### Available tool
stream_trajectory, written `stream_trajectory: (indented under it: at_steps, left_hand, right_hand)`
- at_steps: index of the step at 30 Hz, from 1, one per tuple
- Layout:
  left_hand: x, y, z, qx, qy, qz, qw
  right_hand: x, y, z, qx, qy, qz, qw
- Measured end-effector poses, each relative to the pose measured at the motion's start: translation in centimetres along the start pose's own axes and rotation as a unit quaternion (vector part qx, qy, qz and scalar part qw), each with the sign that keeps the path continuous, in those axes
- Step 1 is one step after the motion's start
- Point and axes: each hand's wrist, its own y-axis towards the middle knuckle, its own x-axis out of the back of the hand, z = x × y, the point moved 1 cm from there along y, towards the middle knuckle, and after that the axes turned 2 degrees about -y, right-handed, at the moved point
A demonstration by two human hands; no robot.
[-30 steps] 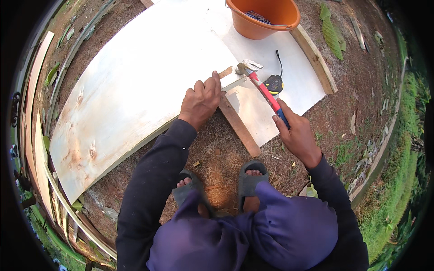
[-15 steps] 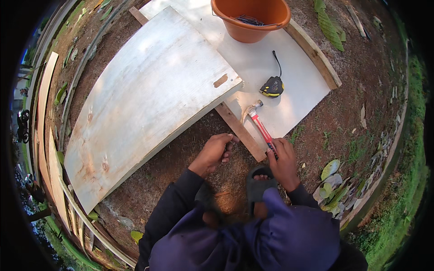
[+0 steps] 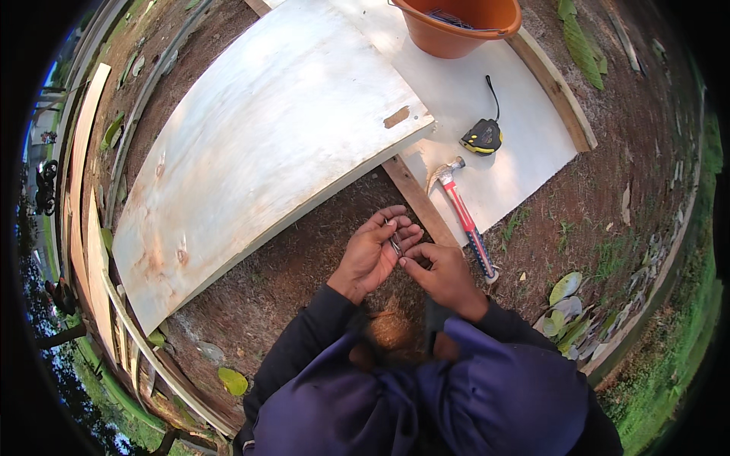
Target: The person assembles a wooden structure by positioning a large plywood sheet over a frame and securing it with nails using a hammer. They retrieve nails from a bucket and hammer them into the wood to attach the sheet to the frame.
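Observation:
My left hand (image 3: 366, 257) is half curled, palm up, around a few thin metal nails (image 3: 396, 245). Right beside it, thumb and fingers of my right hand (image 3: 449, 277) are pinched together at the left fingertips; whatever they grip is too small to make out. A claw hammer (image 3: 465, 216) with a red, white and blue handle lies just past my right hand, its head on a white panel (image 3: 525, 171). Beyond the hammer rests a black and yellow tape measure (image 3: 483, 137) with a wrist strap.
A large pale plywood box-like piece (image 3: 266, 129) with a curved side fills the left. Under its corner runs a wooden batten (image 3: 417, 199). An orange bucket (image 3: 456, 34) containing nails stands on the panel, near a curved wooden strip (image 3: 551, 87). Long planks (image 3: 84, 152) lie far left.
My right hand has let go of the hammer and moved left to my left hand. The left hand has turned palm up and opened somewhat, showing the nails. The view has shifted slightly.

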Motion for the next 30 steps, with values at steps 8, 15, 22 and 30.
stream_trajectory:
  at_steps: [8, 15, 22, 30]
  left_hand:
    - [-0.8, -0.9, -1.7, 0.019, 0.217, -0.067, 0.974]
    - [0.5, -1.6, -0.1, -0.118, 0.473, 0.047, 0.872]
    - [1.0, -6.5, -5.0, -0.260, 0.498, -0.128, 0.818]
    - [7.7, -14.8, -12.2, -0.464, 0.432, -0.384, 0.671]
  right_hand:
    - [-0.1, -0.1, -0.9, -0.030, 0.060, -0.055, 0.996]
    - [-0.1, 0.1, -1.2, -0.026, 0.023, 0.008, 0.999]
    - [3.8, 0.3, -3.6, 0.096, -0.264, -0.117, 0.952]
    - [9.3, 0.6, -9.6, 0.052, -0.459, -0.057, 0.885]
